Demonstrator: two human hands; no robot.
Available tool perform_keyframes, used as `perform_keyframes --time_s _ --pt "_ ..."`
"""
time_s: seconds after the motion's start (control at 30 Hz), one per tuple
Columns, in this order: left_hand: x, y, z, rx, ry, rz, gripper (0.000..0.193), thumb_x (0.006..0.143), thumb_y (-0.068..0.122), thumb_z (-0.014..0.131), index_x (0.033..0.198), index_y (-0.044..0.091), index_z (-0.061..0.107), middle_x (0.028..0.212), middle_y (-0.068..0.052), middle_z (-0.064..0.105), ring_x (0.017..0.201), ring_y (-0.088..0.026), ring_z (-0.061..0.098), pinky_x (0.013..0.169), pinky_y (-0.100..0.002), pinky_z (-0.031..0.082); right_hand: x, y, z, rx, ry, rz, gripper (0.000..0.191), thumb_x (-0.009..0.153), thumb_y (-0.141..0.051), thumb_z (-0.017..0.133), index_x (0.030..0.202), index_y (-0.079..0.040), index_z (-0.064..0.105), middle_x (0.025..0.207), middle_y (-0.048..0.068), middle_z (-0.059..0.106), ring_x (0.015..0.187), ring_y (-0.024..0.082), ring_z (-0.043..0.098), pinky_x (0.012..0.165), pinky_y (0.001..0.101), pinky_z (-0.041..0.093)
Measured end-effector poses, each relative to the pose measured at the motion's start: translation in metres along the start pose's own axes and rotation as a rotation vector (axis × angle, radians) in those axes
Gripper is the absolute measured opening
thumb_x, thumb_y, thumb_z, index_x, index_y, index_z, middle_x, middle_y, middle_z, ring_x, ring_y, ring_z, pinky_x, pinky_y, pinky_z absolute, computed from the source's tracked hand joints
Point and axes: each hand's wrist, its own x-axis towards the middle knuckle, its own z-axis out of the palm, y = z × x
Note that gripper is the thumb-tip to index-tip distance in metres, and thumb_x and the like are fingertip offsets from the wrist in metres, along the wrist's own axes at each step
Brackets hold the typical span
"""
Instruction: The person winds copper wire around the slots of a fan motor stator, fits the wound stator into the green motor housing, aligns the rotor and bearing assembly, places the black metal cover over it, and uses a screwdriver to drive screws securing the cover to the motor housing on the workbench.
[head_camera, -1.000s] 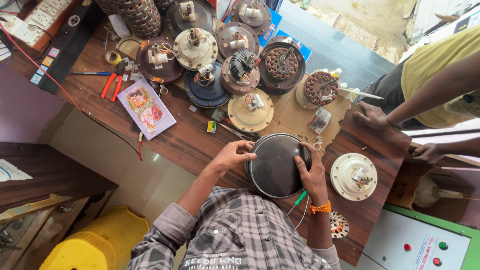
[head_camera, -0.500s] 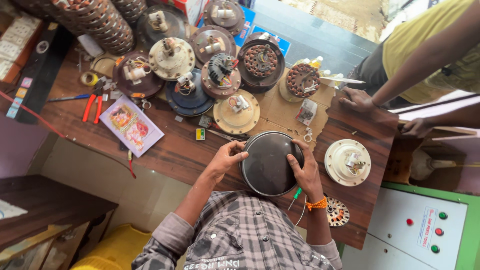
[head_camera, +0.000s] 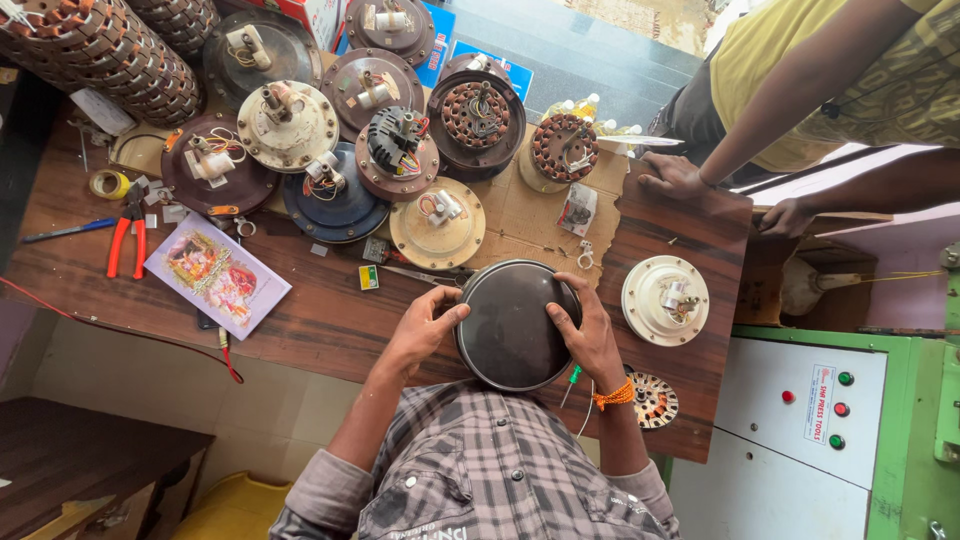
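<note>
A round dark fan-motor cover lies on the wooden bench right in front of me. My left hand grips its left rim, fingers curled on the edge. My right hand, with an orange thread on the wrist, clasps its right rim. A white motor housing sits just right of my right hand. A cream motor housing lies just beyond the cover.
Several fan motors and copper-wound stators crowd the back of the bench. Red-handled pliers and a picture card lie at left. Another person's hands rest on the bench's far right. A green control cabinet stands at right.
The view has shifted, so the bench and cover sit further right and lower in frame. Both hands stay on the cover's rim, and the other person's hands stay on the bench.
</note>
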Motion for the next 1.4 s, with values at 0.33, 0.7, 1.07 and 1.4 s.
perform_keyframes --time_s 0.33,0.7,1.07,1.4 --pt "-0.014 0.001 0.004 -0.004 0.123 -0.118 0.035 0.085 0.023 0.081 0.11 0.0 0.074 0.093 -0.002 0.073 0.087 -0.009 0.063 0.079 -0.026 0.051 0.004 0.002 0.003 -0.007 -0.004 -0.032 0.046 0.097 -0.036 0.065 0.137 -0.014 0.057 0.129 0.017 0.066 0.121 0.033 0.064 0.103 0.0437 0.048" --pt "-0.02 0.018 0.016 0.375 0.235 0.37 0.036 0.08 0.027 0.084 0.102 0.0 0.073 0.128 -0.013 0.06 0.109 -0.023 0.062 0.086 -0.035 0.054 -0.029 0.059 0.029 0.119 0.233 -0.04 0.057 0.102 -0.037 0.066 0.146 -0.005 0.049 0.135 0.015 0.055 0.128 0.027 0.053 0.111 0.0404 0.042" --pt "-0.076 0.021 0.087 0.255 -0.082 0.443 0.042 0.082 0.026 0.085 0.107 0.005 0.058 0.102 -0.01 0.065 0.101 -0.031 0.067 0.085 -0.044 0.053 -0.106 0.136 -0.014 0.925 0.17 0.103 0.068 0.105 -0.019 0.082 0.157 -0.008 0.039 0.138 0.01 0.056 0.122 0.022 0.056 0.112 0.0404 0.048" --pt "-0.088 -0.01 0.087 0.119 0.05 0.356 0.04 0.079 0.013 0.084 0.11 0.005 0.06 0.104 -0.012 0.064 0.1 -0.032 0.067 0.084 -0.042 0.054 -0.113 0.108 -0.045 0.618 0.161 0.131 0.064 0.098 -0.034 0.089 0.14 -0.005 0.051 0.133 0.006 0.058 0.124 0.018 0.059 0.11 0.0368 0.053"
